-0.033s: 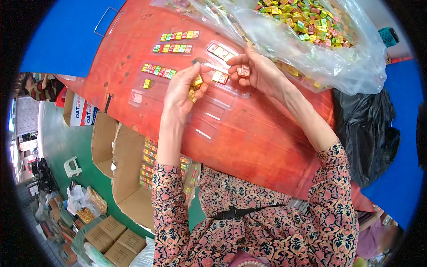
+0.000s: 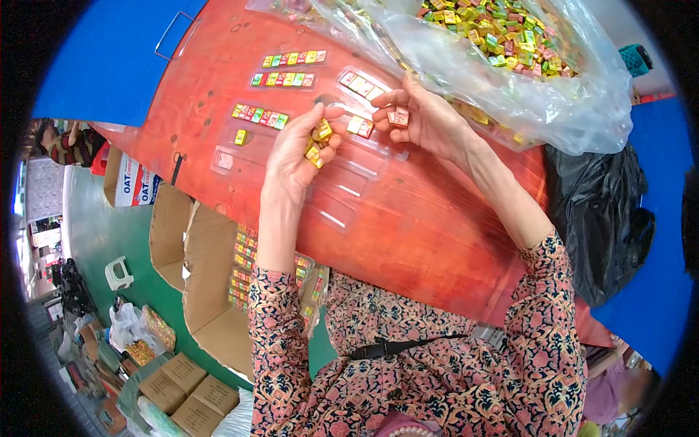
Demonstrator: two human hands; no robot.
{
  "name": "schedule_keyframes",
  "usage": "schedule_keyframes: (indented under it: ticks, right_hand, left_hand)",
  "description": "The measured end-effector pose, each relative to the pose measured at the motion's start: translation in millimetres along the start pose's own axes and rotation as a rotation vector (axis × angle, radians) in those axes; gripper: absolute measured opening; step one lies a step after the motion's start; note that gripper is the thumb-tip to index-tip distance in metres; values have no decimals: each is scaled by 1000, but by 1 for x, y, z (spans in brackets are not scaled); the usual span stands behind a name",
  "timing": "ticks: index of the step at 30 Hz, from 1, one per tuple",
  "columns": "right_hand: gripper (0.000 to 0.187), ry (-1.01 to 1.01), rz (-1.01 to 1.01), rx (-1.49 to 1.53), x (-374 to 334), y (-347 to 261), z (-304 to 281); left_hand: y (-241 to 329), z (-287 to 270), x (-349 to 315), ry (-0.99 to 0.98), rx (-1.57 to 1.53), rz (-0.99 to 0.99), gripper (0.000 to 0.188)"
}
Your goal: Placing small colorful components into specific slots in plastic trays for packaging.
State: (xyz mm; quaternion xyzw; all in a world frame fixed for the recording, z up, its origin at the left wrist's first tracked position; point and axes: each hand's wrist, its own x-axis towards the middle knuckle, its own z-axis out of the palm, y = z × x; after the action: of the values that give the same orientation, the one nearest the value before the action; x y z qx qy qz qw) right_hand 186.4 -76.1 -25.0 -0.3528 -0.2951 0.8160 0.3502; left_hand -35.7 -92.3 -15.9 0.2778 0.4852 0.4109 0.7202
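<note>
My left hand (image 2: 295, 149) is curled round several small yellow wrapped candies (image 2: 314, 155), which show between the palm and fingers. Close by on the right, my right hand (image 2: 429, 120) has a pink wrapped candy (image 2: 398, 116) at its curled fingers. Between the two hands, a pair of red-and-white candies (image 2: 360, 127) sits in one slot of a clear plastic tray (image 2: 338, 182). Its nearer slots show bare plastic. A fuller row of candies (image 2: 360, 84) lies just beyond. Left of my left hand, another clear tray (image 2: 223, 159) has a mixed-colour row (image 2: 260, 116) and a single yellow candy (image 2: 240, 137).
A big clear bag (image 2: 604, 95) of loose candies (image 2: 502, 36) stands at the far right of the red table (image 2: 415, 233). Below it hangs a black plastic bag (image 2: 597, 226). An open cardboard box (image 2: 211, 291) with filled trays (image 2: 244, 269) is at the near left. A white stool (image 2: 119, 273) stands on the floor.
My left hand has tilted very slightly, and the yellow candies in it show a little more. The rest looks the same.
</note>
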Motion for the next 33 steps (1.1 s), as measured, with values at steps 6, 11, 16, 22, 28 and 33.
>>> schedule_keyframes:
  ticks: [6, 11, 16, 22, 28, 33]
  right_hand:
    - [31, -69, 29, 15, -17, 3, 4]
    - [27, -32, -63, -122, -30, 8, 4]
    - [25, 96, -154, -529, -36, 10, 2]
    - [25, 111, -277, -648, -26, 15, 1]
    - [22, 232, -460, -974, -15, 16, 6]
    - [18, 262, -410, -910, -19, 14, 9]
  left_hand:
    - [-15, -2, -10, -50, -628, -235, 38]
    - [-22, 2, -19, -100, -652, -218, 39]
    - [-25, -3, -25, -74, -636, -178, 39]
    - [-21, 5, -26, 19, -640, -125, 41]
    - [-26, -10, -16, -119, -700, -174, 41]
    - [-20, 0, -21, -39, -645, -169, 33]
